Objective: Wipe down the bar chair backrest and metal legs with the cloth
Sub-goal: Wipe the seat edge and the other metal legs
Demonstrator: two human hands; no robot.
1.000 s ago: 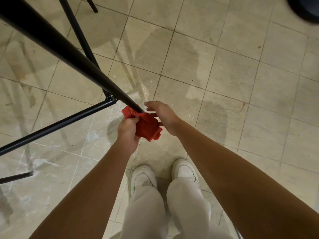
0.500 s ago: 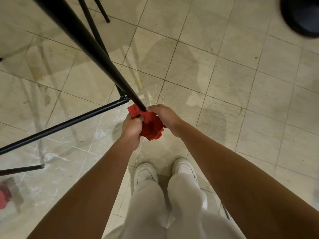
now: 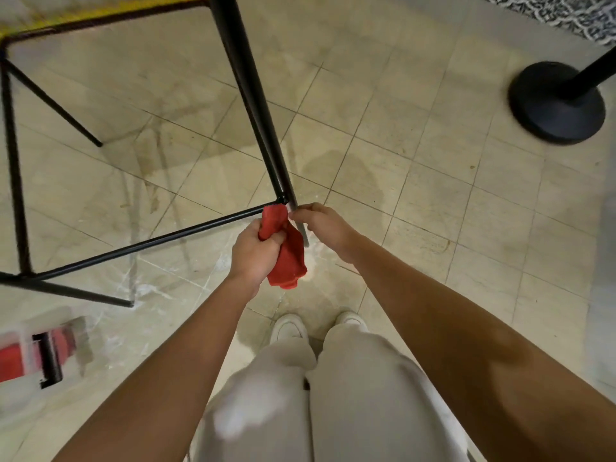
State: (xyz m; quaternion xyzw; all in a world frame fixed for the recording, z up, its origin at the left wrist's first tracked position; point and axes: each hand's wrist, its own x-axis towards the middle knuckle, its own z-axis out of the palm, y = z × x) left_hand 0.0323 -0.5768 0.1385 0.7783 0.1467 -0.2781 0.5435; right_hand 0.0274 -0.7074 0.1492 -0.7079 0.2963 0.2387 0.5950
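Your left hand (image 3: 255, 251) is clenched round the red cloth (image 3: 288, 258). The fingers are wrapped tight over its upper half, and the loose end hangs down below your fist. The cloth sits at the bottom of the near black leg (image 3: 253, 95), with its top corner pushed up against the joint where the crossbar (image 3: 150, 243) meets that leg.

Your right hand (image 3: 321, 225) comes in from the other side, fingers (image 3: 295, 213) curled in and their tips touching the leg just beside the top of the cloth. I cannot tell whether they are pinching the cloth or the leg itself. A short grey stretch of the leg shows between the cloth and your right palm.

The chair stands on the tiled floor (image 3: 433, 195), and its frame spreads away to your left, with the crossbar running out to another leg (image 3: 15, 195) by the left edge. A yellow seat edge (image 3: 100, 13), blurred, lies across the top. The backrest is not in view.

Your white shoes (image 3: 288, 326) are planted just behind the leg's foot, light trousers (image 3: 333, 395) below them. A round black stand base (image 3: 556, 105) sits well apart on the right side of the floor. Something red and white (image 3: 30, 355), too blurred to name, lies at the left edge. A patterned rug (image 3: 566, 11) cuts the far right corner.
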